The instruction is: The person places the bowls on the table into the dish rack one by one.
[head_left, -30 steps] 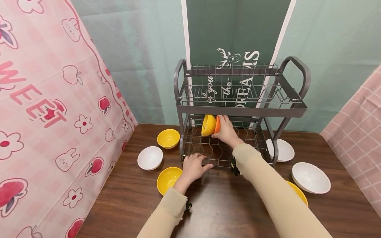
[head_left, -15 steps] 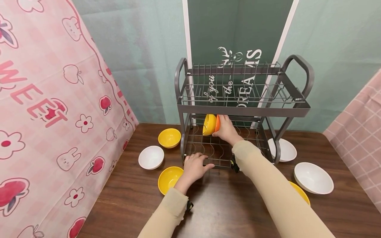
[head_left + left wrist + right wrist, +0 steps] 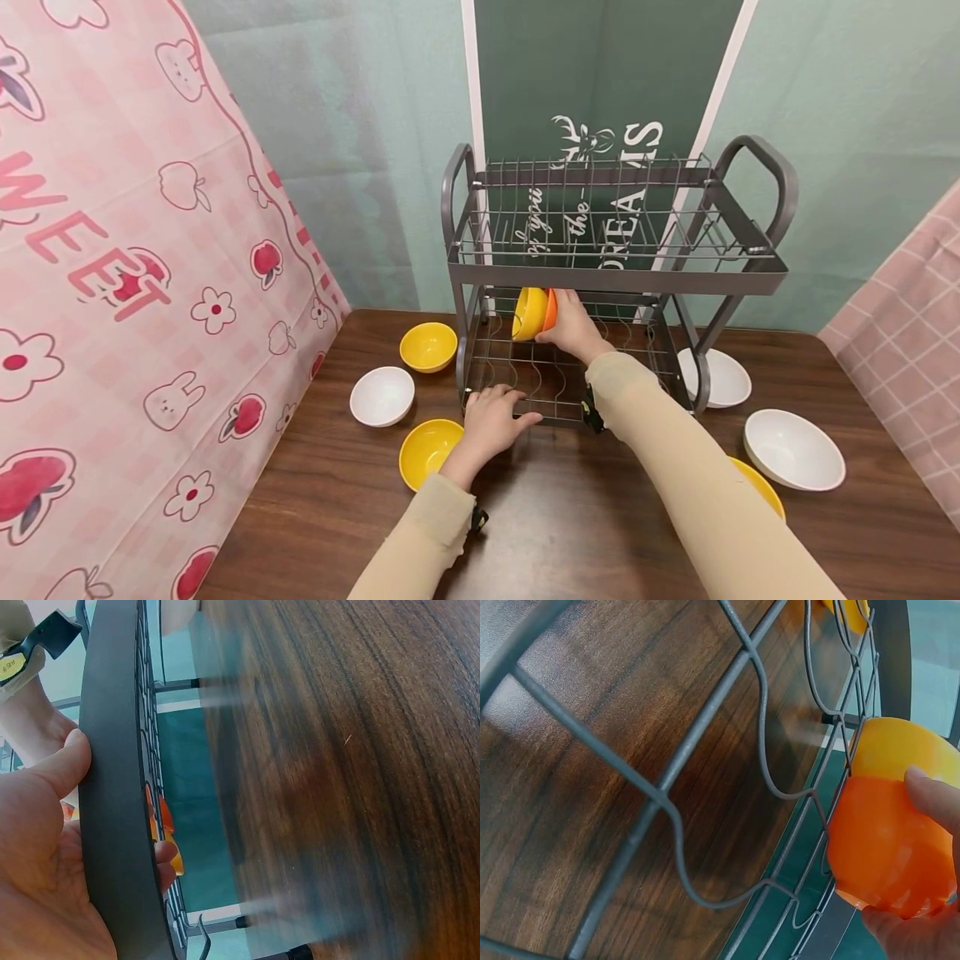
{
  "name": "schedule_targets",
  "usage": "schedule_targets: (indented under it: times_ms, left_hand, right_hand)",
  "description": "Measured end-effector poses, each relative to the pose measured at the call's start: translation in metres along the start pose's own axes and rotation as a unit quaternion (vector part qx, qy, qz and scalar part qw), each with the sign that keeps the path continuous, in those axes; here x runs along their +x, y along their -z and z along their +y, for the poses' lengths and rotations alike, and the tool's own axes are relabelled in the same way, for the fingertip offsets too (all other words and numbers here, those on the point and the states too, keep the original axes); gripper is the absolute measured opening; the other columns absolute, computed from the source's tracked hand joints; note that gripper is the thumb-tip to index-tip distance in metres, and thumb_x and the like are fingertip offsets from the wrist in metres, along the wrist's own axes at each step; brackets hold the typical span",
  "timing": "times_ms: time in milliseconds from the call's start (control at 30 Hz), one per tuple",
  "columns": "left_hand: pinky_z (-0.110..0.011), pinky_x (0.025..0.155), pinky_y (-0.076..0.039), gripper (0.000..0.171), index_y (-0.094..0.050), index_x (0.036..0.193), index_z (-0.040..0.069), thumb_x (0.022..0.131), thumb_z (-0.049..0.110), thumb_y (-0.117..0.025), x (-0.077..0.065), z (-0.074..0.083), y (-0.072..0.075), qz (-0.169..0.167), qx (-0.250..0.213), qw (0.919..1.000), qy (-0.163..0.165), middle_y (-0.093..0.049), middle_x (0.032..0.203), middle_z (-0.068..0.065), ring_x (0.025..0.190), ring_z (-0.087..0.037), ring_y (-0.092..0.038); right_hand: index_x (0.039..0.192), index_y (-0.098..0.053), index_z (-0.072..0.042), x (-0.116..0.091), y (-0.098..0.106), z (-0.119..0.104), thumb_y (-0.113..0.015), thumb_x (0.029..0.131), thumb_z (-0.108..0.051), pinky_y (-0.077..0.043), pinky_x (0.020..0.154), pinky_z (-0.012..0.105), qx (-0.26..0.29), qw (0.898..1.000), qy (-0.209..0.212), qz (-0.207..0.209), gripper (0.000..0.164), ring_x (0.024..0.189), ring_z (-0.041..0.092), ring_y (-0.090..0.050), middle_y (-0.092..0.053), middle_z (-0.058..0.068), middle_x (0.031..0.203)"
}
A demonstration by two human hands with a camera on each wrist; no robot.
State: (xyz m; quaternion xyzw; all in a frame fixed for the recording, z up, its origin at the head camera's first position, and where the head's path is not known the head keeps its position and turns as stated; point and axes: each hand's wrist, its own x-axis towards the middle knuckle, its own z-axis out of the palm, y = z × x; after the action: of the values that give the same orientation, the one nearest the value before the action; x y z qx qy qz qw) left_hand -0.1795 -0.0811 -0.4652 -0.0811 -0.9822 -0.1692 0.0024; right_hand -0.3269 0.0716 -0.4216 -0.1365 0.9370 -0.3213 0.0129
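Observation:
A grey two-tier dish rack (image 3: 618, 282) stands at the back of the table. On its lower tier, a yellow bowl (image 3: 529, 315) sits on edge with an orange bowl (image 3: 551, 312) tilted against its right side. My right hand (image 3: 573, 329) reaches under the upper tier and holds the orange bowl, thumb and fingers at its sides in the right wrist view. With my left hand (image 3: 491, 422) I grip the lower tier's front rail (image 3: 116, 787); the thumb lies on the near side and fingertips show beyond it.
Left of the rack are a yellow bowl (image 3: 428, 347), a white bowl (image 3: 382, 397) and another yellow bowl (image 3: 427, 454). To its right are two white bowls (image 3: 795, 450) (image 3: 723, 379) and a yellow bowl (image 3: 761, 487), partly behind my right sleeve. Curtains hang behind and beside the table.
The head view shifts slightly. Both hands keep their places at the rack, and the orange bowl stays held against the yellow one.

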Motion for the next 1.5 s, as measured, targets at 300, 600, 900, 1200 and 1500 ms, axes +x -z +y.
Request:
schedule_targets:
  times_ms: [300, 600, 900, 1200, 1500]
  left_hand:
    - [-0.041, 0.092, -0.035, 0.047, -0.063, 0.117, 0.022, 0.084, 0.056, -0.056, 0.0003, -0.0002, -0.0012, -0.001, 0.007, 1.0, -0.004, -0.059, 0.121, -0.002, 0.112, -0.022, -0.054]
    - [-0.041, 0.091, -0.036, 0.047, -0.064, 0.116, 0.022, 0.084, 0.055, -0.056, -0.0014, 0.0008, -0.0001, -0.001, 0.006, 1.0, -0.003, -0.06, 0.12, -0.002, 0.111, -0.022, -0.054]
    - [-0.041, 0.091, -0.035, 0.047, -0.063, 0.116, 0.022, 0.084, 0.056, -0.056, -0.0007, -0.0002, -0.002, 0.003, 0.005, 1.0, -0.004, -0.059, 0.121, -0.002, 0.111, -0.022, -0.054]
    - [-0.04, 0.091, -0.035, 0.047, -0.064, 0.116, 0.022, 0.084, 0.056, -0.056, 0.0, -0.0013, -0.0033, 0.009, 0.008, 0.9999, -0.007, -0.06, 0.12, -0.002, 0.11, -0.022, -0.054]
    - [-0.04, 0.091, -0.035, 0.049, -0.064, 0.115, 0.023, 0.083, 0.058, -0.054, 0.0002, -0.0013, -0.0028, 0.01, 0.011, 0.9999, -0.004, -0.06, 0.12, -0.001, 0.11, -0.021, -0.055]
  right_hand:
    - [0.145, -0.015, -0.014, -0.0027, 0.0011, 0.0002, -0.082, 0.068, -0.016, -0.035, 0.105, 0.049, 0.007, 1.0, -0.005, 0.003, 0.102, 0.116, 0.034, -0.042, -0.028, 0.019, 0.14]
    - [0.145, -0.015, -0.017, -0.0016, -0.0035, 0.0048, -0.082, 0.067, -0.017, -0.037, 0.104, 0.051, 0.009, 1.0, -0.013, 0.009, 0.103, 0.115, 0.035, -0.045, -0.029, 0.018, 0.14]
    - [0.145, -0.013, -0.016, 0.0002, -0.0048, 0.0058, -0.082, 0.067, -0.017, -0.037, 0.104, 0.05, 0.003, 1.0, -0.01, 0.003, 0.104, 0.116, 0.035, -0.044, -0.028, 0.019, 0.141]
    - [0.145, -0.011, -0.011, -0.0024, -0.0041, 0.0036, -0.08, 0.07, -0.017, -0.033, 0.106, 0.051, 0.0, 1.0, -0.009, -0.006, 0.102, 0.121, 0.036, -0.038, -0.023, 0.02, 0.141]
    - [0.144, -0.011, -0.007, -0.0012, -0.0008, 0.0036, -0.078, 0.07, -0.031, -0.025, 0.109, 0.054, -0.051, 0.999, 0.002, -0.01, 0.102, 0.129, 0.038, -0.025, -0.025, 0.022, 0.138]
